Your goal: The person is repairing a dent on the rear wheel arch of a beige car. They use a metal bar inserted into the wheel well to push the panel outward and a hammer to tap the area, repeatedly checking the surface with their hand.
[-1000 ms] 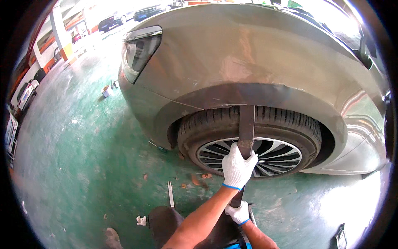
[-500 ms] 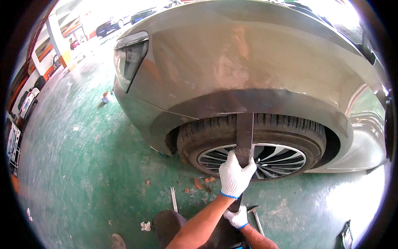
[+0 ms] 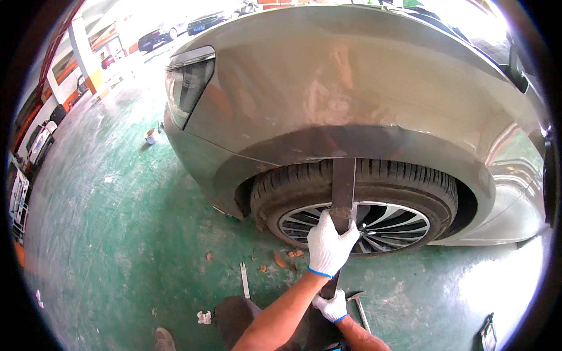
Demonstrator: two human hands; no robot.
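Note:
A long, flat, dark bar [image 3: 343,186] stands nearly upright in front of the car's front wheel. Its upper end reaches the lip of the wheel arch [image 3: 316,143], and that tip is hidden behind the lip. My left hand [image 3: 329,247], in a white knit glove with a blue cuff, is wrapped round the bar's middle in front of the rim. Lower down, my right hand [image 3: 332,305], gloved the same way, grips the bar's bottom end. Behind the bar are the black tyre [image 3: 410,175] and the spoked rim [image 3: 383,225]. The bronze-grey fender [image 3: 281,82] curves above, with dull patches.
On the green floor [image 3: 146,234] lie a pale forked flat tool [image 3: 244,281], a hammer-like tool [image 3: 362,313], brown scraps [image 3: 280,260] and crumpled white paper [image 3: 204,317]. A small can [image 3: 150,136] stands past the bumper. Car parts [image 3: 38,143] line the left wall.
The view has shifted slightly. Both hands keep their grip, and the bar stays at the wheel arch with hardly any visible movement.

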